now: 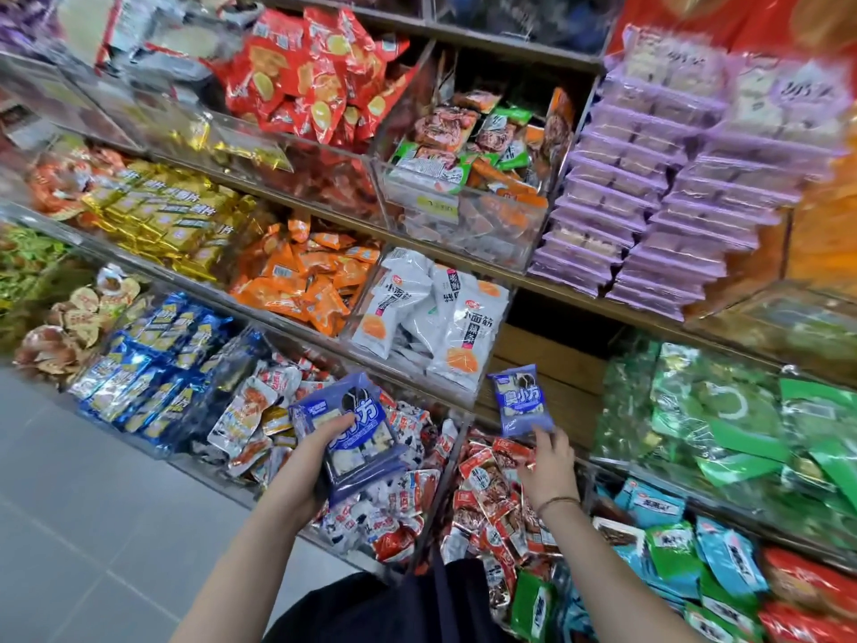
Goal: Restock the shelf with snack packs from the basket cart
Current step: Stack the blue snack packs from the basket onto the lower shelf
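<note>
Snack packs [357, 438] fill the left hand [324, 457]; right hand [549, 461] pinches one pack [521, 401] before the bare wooden bay [556, 364].

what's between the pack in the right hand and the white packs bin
In the head view, only the bin's clear front wall and bare wooden shelf lie between the small blue pack in the right hand and the white packs.
</note>
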